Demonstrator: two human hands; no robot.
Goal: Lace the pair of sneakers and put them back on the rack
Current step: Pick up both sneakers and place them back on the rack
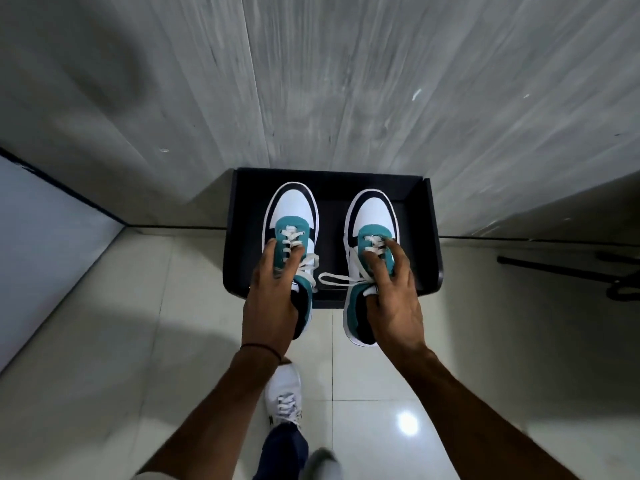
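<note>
My white worn shoe [283, 393] stands on the tiled floor, nearest the camera, short of the black rack [434, 237], keeping my body back from it. My left hand [273, 292] is clamped over the left sneaker [292, 237], fingers across the laced tongue, toe over the rack's left half. A loose lace loop [337, 279] hangs over the rack's middle. My right hand [391, 292] grips the right sneaker [372, 233] likewise, over the rack's right half. Both heels overhang the rack's near edge, so I judge placement unfinished.
</note>
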